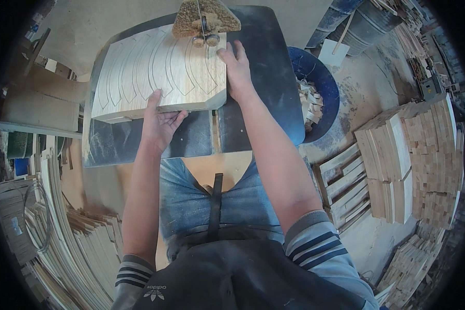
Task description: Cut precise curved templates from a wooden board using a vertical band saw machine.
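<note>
A thick pale wooden board point(134, 72) with several curved lines drawn on its top lies on the dark saw table point(266, 77). My left hand point(160, 121) grips its near edge, thumb on top and fingers curled at the lower side. My right hand point(236, 70) holds the board's right side, with the thumb at the top edge and the fingers reaching along the side. Just above the board's far right part hangs the bandsaw's dusty blade guide point(205, 25), with the thin blade running down through it. Where the blade meets the wood is hard to make out.
A blue tub point(323, 95) of wood offcuts stands right of the table. Stacked wooden pieces point(382, 160) fill the right side, and long strips point(62, 222) lean at the left. A dustpan point(333, 52) rests by a grey barrel point(367, 28) at the far right.
</note>
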A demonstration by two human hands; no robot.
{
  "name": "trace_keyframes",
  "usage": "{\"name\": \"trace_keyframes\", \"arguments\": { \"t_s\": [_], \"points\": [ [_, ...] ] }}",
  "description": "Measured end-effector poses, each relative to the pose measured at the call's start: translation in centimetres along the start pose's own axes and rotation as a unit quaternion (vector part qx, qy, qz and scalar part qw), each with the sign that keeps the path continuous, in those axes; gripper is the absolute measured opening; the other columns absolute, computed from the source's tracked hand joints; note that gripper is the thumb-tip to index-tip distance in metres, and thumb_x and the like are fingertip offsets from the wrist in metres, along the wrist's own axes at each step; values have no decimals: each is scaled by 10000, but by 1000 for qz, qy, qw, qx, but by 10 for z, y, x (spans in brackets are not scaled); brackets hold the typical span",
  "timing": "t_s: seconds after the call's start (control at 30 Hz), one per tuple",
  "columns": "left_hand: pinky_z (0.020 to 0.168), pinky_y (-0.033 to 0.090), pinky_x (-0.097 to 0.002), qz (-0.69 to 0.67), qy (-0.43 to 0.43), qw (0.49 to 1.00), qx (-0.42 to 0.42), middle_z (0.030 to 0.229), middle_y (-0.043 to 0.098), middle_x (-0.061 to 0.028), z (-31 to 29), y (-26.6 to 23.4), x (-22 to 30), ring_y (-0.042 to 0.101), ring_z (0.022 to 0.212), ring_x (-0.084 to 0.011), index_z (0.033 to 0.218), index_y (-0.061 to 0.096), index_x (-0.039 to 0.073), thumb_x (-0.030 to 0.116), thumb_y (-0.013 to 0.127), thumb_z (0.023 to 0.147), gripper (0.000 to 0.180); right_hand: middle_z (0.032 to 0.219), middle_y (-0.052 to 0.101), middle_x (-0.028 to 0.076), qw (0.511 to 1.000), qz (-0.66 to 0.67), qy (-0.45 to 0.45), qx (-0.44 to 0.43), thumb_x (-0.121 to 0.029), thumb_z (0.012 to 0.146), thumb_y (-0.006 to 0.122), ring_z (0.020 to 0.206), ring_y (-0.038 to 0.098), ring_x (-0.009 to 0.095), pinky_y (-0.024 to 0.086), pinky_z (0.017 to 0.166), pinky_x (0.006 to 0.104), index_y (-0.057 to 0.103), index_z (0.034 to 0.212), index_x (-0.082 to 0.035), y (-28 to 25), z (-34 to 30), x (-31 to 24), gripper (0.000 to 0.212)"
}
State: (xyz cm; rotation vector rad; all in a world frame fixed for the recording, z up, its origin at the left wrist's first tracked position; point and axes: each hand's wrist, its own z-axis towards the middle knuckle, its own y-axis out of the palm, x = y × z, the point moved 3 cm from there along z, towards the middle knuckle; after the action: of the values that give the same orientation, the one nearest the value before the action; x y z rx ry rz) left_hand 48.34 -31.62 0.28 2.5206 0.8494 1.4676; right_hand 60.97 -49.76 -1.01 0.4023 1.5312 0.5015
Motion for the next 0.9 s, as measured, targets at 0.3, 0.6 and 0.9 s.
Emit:
{"name": "trace_keyframes", "arguments": {
  "t_s": [0.3,0.6,0.9],
  "points": [
    [931,501,-369,23,8,1000,-2,1155,494,-286,6,1,11,552,1055,-315,1317,336,-114,559,606,847,864,1553,177,242,1000,26,-11,4,-189,852,624,1413,273,288,287,1108,354,73,1498,29,7,-2,-3,877],
    [969,489,-396,35,13,999,-5,1224,433,-333,10,3,17,525,1125,-371,1366,230,-141,552,589,862,929,1528,198,286,999,38,-10,21,-103,837,606,1398,301,305,310,1099,356,56,1489,58,10,0,-4,868],
    [968,489,-369,48,1,999,-13,1270,421,-337,19,0,20,516,1146,-357,1395,237,-115,573,568,856,934,1547,154,273,1000,21,-9,19,-100,845,595,1416,269,303,288,1112,351,55,1492,53,10,6,-3,856]
  ]
}}
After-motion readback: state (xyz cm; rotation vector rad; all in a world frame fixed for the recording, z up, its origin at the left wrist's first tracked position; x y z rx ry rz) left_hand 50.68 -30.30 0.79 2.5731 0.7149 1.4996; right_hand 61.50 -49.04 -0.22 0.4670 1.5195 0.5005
